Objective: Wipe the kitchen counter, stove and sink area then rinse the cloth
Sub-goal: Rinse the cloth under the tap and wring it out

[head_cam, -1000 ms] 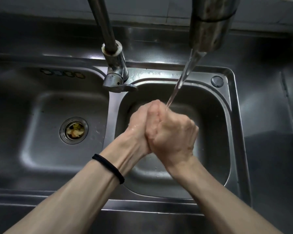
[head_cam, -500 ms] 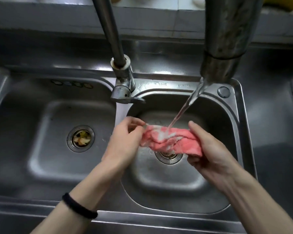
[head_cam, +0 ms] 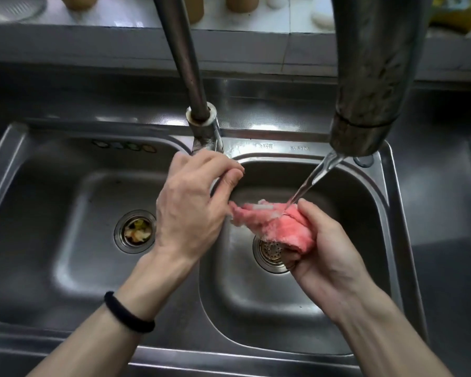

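Pink wet cloth (head_cam: 276, 227) sits bunched in our right hand (head_cam: 318, 248) under the tap's running stream (head_cam: 310, 183) for rinsing; our left hand (head_cam: 193, 202), loosely curled, empty, reaches the faucet base (head_cam: 206, 134).

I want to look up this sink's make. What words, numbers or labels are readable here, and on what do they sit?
Stamped marking on the sink rim behind the right basin: a small logo, too blurred to read.
Beside it, a code that seems to begin "SV", with the rest unclear.
Four small coloured stickers on the rim behind the left basin: too small to read.
Nothing else carries text.
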Demonstrator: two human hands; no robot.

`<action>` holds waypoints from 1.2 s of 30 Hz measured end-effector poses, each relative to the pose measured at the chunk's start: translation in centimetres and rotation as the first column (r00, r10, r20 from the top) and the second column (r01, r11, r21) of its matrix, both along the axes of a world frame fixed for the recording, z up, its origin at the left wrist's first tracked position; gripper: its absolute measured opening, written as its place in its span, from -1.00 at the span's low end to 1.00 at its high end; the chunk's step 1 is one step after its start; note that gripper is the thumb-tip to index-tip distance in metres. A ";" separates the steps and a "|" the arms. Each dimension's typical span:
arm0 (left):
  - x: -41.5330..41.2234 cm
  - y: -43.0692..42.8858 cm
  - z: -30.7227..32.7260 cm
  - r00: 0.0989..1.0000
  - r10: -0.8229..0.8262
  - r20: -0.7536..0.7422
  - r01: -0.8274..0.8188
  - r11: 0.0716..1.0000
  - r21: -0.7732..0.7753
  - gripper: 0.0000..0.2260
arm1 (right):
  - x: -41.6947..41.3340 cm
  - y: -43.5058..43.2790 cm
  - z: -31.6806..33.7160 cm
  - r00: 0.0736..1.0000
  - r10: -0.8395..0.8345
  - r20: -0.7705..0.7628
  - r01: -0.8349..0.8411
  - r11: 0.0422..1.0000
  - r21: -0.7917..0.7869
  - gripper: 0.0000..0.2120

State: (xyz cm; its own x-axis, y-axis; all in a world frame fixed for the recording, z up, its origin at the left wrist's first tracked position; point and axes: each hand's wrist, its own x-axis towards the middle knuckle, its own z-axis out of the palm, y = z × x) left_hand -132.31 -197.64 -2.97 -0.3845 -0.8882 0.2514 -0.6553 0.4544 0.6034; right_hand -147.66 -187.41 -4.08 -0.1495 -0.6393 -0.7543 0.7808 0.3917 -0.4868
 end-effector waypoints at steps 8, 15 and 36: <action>-1.1 -0.2 -0.5 0.998 0.035 0.051 -0.031 0.996 -0.087 -0.81 | 0.7 -0.4 0.0 0.997 -0.071 -0.022 0.072 0.996 0.048 -0.77; -2.2 -0.4 0.4 0.992 0.077 0.097 -0.064 0.989 -0.131 -0.79 | 0.9 -0.3 0.1 0.997 -0.076 -0.023 0.077 0.997 0.016 -0.74; -2.6 6.2 -3.1 0.912 0.311 -0.268 -0.006 0.662 0.750 -0.85 | 1.8 1.9 2.0 0.910 0.169 -0.379 -0.187 0.982 -0.009 -0.86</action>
